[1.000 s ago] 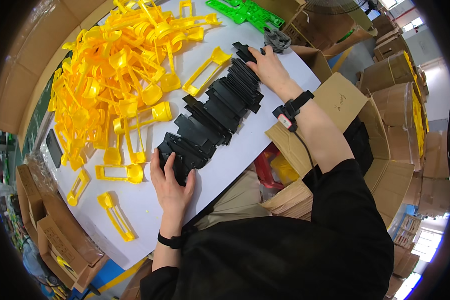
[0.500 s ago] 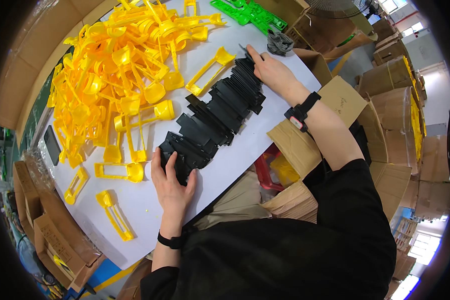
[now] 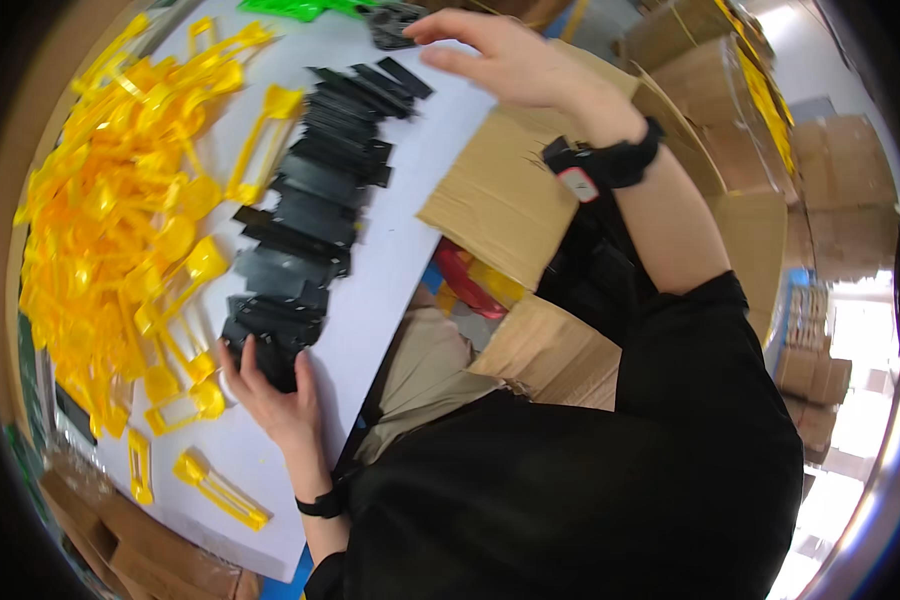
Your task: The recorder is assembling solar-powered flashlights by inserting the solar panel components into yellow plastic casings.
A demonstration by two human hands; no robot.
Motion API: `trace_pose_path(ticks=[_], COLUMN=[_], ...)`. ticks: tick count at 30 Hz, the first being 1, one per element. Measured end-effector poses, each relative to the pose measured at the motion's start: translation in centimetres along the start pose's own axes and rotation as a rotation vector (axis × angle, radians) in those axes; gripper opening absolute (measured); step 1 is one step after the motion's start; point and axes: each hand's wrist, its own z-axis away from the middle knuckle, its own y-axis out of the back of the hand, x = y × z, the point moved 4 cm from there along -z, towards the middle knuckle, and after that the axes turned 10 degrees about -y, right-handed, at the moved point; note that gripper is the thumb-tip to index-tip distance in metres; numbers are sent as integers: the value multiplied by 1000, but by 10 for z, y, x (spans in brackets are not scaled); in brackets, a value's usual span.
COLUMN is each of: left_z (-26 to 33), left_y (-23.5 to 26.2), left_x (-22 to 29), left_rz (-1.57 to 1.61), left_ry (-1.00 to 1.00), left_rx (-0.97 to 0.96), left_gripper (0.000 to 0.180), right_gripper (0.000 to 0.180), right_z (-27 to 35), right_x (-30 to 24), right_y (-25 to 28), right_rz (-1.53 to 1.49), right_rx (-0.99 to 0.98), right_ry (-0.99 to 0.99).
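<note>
Head view: left hand (image 3: 275, 395) flat on black parts (image 3: 305, 210).

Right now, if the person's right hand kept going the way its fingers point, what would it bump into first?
Probably the dark grey part at the table's far edge: the right hand points at it, fingertips just short. Height above the table is unclear, so it might pass over.

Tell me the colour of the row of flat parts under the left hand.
Black row of flat parts, head view; left hand rests on its near end.
</note>
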Motion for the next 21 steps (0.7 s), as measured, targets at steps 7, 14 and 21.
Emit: trace_pose_path(ticks=[7, 14, 21], left_z=[-2, 1, 5], left_y=[-26, -40, -44], left_x=[19, 35, 47], left_rz=[-21, -45, -74], left_ry=[-61, -50, -92], left_rx=[-12, -49, -48], left_gripper=[58, 56, 53], right_gripper=[28, 78, 66], right_z=[197, 348, 357], right_x=[103, 129, 133], right_y=[108, 6, 3], right_rz=[-339, 144, 194], right_rx=[495, -145, -61], right_ry=[-377, -814, -840])
